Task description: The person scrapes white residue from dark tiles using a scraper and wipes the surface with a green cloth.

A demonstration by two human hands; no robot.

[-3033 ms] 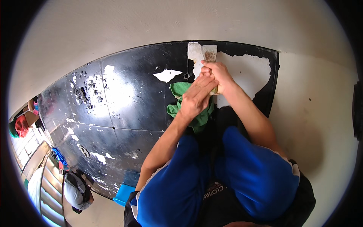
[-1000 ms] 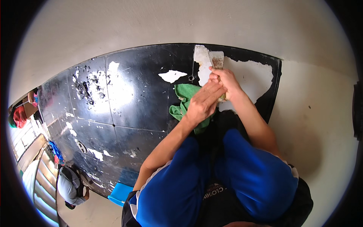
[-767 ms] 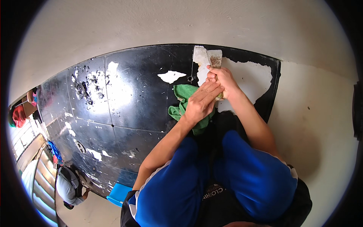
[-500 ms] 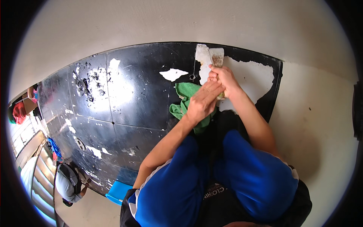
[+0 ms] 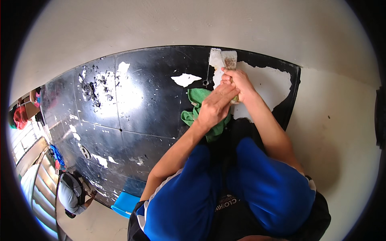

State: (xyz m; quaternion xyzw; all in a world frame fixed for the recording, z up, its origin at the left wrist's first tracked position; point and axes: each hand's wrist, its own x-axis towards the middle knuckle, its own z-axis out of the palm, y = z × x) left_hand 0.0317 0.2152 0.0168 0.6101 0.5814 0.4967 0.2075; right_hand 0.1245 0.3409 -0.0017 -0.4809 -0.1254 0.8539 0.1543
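Observation:
A scraper [image 5: 229, 60] with a wide, stained pale blade lies against the black board [image 5: 155, 68] near its far edge. My right hand [image 5: 241, 84] is closed round the scraper's handle. Laid over the handle and against the right fingers is my left hand [image 5: 215, 106], its fingers close together; how far they wrap round the handle is hidden. Beside the blade, a bare white strip [image 5: 215, 58] shows where the black coating is gone, and a larger white patch [image 5: 265, 82] spreads to the right. A crumpled green cloth [image 5: 197, 96] lies under and beside my left hand.
Torn white spots mark the board further left. A blue plastic stool or bin [image 5: 124, 205] stands at its near edge. Another person [image 5: 72, 195] works at the far left, close to a railing [image 5: 42, 197]. A pale wall [image 5: 193, 24] runs behind the board.
The view has shifted very slightly. Both hands keep the same hold on the scraper, and its blade stays at nearly the same spot.

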